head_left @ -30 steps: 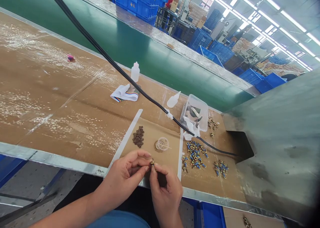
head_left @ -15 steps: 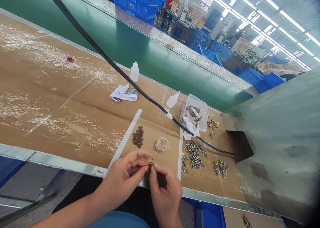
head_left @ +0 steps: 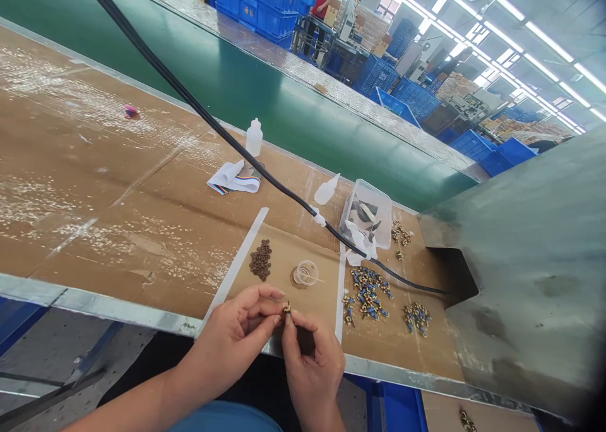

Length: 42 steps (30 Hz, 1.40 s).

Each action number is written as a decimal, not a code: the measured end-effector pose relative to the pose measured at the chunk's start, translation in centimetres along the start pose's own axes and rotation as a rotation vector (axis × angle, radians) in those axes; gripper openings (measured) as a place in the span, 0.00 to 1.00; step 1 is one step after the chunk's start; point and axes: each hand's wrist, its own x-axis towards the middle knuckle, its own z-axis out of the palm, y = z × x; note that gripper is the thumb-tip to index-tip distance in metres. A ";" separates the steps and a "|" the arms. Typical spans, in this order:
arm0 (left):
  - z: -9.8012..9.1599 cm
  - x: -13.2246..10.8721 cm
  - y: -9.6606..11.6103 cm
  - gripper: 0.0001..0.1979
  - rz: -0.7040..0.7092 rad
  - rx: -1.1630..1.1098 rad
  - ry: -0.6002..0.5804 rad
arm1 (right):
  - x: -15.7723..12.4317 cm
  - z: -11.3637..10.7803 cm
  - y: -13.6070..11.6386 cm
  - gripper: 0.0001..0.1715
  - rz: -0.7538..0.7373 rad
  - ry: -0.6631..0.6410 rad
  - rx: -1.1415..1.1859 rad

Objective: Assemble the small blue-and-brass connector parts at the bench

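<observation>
Part: a small brass-coloured part (head_left: pixel 286 307) is being held just above the tabletop's front edge; its exact form is too small to tell.
Left hand: the left hand (head_left: pixel 231 343) is being held curled, its fingers (head_left: pixel 272 318) grasping the part from one side.
Right hand: the right hand (head_left: pixel 312 369) is being held opposite, its thumb and forefinger (head_left: pixel 294 319) grasping the same part.
Handling: a steady fingertip pinch is judged best, since so tiny a piece could easily be dropped.
Tabletop: a worn cardboard-covered tabletop (head_left: pixel 118 211) is being used, with a heap of dark brown pieces (head_left: pixel 261 260) and piles of blue-and-brass pieces (head_left: pixel 368 293) being kept nearby.
</observation>
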 end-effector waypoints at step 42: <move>0.1 0.3 0.5 0.12 -0.056 -0.095 0.067 | -0.3 -0.1 0.1 0.15 -0.214 -0.016 -0.006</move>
